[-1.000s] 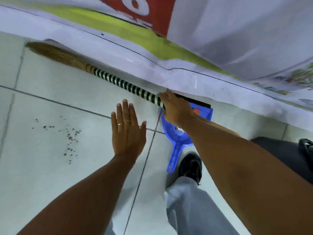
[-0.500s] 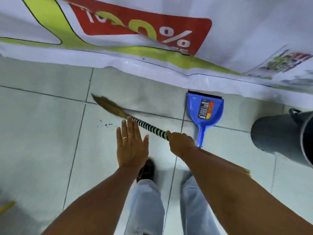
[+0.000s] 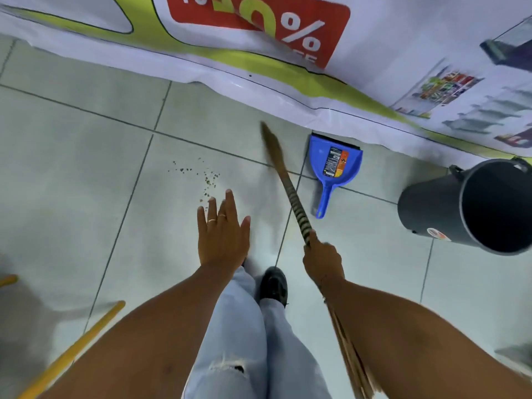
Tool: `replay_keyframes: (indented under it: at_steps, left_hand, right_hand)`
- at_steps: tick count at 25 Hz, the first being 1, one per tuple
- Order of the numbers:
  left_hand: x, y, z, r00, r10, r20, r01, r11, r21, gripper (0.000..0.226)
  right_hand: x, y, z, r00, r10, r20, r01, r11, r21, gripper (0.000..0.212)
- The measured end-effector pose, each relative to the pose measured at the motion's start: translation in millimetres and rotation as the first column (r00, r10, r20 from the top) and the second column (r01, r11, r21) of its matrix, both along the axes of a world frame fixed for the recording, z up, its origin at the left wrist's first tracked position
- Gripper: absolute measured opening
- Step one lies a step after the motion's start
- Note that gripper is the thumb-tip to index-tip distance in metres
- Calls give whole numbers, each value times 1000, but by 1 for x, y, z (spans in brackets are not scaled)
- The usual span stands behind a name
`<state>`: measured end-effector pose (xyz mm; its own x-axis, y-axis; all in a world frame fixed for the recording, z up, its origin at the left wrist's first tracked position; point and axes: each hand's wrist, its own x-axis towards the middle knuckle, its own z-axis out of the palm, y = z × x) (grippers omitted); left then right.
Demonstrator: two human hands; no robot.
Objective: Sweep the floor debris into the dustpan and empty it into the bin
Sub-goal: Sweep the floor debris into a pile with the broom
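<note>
Head view only: I take the dustpan as my landmark. It lies flat on the tiled floor, mouth against the banner edge, handle pointing back toward me. Just left of it my right hand is clamped around the broom on its striped handle; the brush end is blurred, reaching toward the banner beside the dustpan's left edge. Farther left of the dustpan, the debris sits scattered on 1 tile, well apart from the pan. My left hand hovers flat near the debris, fingers spread, holding nothing, 2 rings showing. Right of the dustpan stands the bin, its mouth toward me.
</note>
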<state>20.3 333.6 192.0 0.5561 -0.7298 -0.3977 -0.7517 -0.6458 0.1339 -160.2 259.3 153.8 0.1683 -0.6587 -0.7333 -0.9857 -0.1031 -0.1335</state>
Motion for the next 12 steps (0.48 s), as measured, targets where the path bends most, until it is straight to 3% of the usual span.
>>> replay_keyframes:
  at_steps: [5,12]
  left_hand:
    - [-20,59,6,1000,-15,21,14,999,47,68]
    - [5,133,-10,996,53,68,-58,996,72,67]
  right_hand:
    - [7,60,-14,991,133,-6,-129,973,191,40]
    - [85,97,-31,977,187,98,-204,955,216,41]
